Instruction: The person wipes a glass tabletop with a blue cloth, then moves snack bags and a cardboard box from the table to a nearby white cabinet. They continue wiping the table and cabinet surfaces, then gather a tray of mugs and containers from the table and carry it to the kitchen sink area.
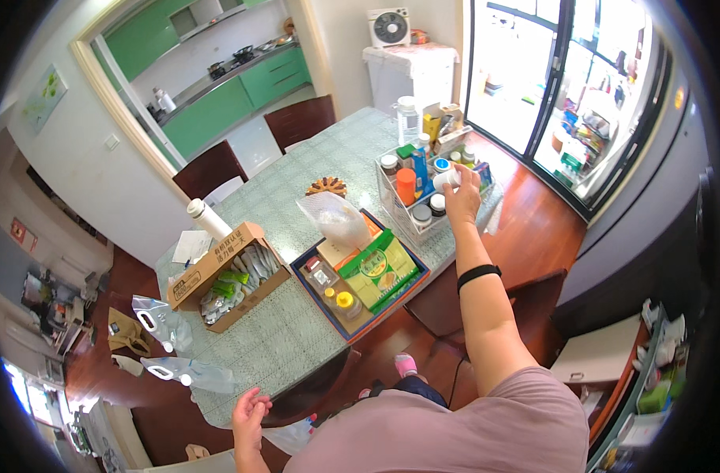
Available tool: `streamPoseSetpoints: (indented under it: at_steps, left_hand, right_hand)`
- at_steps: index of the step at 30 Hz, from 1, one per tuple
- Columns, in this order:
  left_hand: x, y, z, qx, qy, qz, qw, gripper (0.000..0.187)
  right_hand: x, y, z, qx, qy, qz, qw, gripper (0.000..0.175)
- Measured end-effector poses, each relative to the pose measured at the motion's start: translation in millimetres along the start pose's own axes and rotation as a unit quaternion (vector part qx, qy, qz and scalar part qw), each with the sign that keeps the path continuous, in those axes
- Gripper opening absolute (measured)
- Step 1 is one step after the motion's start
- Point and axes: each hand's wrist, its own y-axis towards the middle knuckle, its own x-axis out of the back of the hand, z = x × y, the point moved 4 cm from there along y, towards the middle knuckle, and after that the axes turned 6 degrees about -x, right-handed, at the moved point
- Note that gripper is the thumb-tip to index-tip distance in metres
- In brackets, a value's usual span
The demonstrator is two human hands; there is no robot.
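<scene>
My right hand (pixel 464 198) grips a small white bottle (pixel 446 181), tilted over the wire rack (pixel 385 189) at the table's far right. Around it in the rack stand an orange bottle (pixel 405 185), a blue box (pixel 419 169), a white-capped jar (pixel 437 204) and a grey-lidded jar (pixel 421 215). Another jar has a blue lid (pixel 441 165). My left hand (pixel 252 412) hangs by the table's near edge, empty, with fingers loosely bent. Closest to it lies a clear plastic pouch with a handle (pixel 209 376).
A blue-rimmed tray (pixel 336 329) holds a green package (pixel 379 271) and yellow-capped bottles (pixel 344 300). Left of it, a cardboard box (pixel 237 313) contains several sachets. A white flask (pixel 209 218), a woven trivet (pixel 326 186) and a second pouch (pixel 163 322) are also on the table. Dark chairs (pixel 211 170) surround it.
</scene>
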Motion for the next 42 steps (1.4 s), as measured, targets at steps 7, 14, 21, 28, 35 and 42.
streamPoseSetpoints:
  at_steps: [7, 14, 21, 28, 35, 42]
  left_hand:
    - [-49, -4, -17, -0.013, -0.001, -0.034, 0.999, 0.039]
    - [-75, -1, -24, -0.009, 0.014, -0.027, 0.999, 0.040]
    - [-88, 10, -25, -0.005, 0.005, -0.022, 1.000, 0.041]
    - [-88, 19, -29, -0.006, 0.007, -0.015, 1.000, 0.041]
    - [-84, 26, 2, 0.041, 0.006, -0.008, 0.999, 0.041]
    - [-54, 5, 50, 0.027, 0.187, -0.073, 0.979, 0.040]
  right_hand:
    - [-106, 36, -21, 0.058, -0.049, 0.162, 0.984, 0.050]
    - [-121, 29, -46, 0.116, -0.040, 0.213, 0.969, 0.043]
    - [-121, 11, -60, 0.209, -0.054, 0.194, 0.957, 0.082]
    - [-93, -2, -40, 0.287, 0.001, 0.079, 0.955, 0.056]
    - [-63, -85, -34, 0.267, 0.112, 0.260, 0.921, 0.036]
    - [-50, -151, -48, 0.178, 0.136, 0.392, 0.892, 0.036]
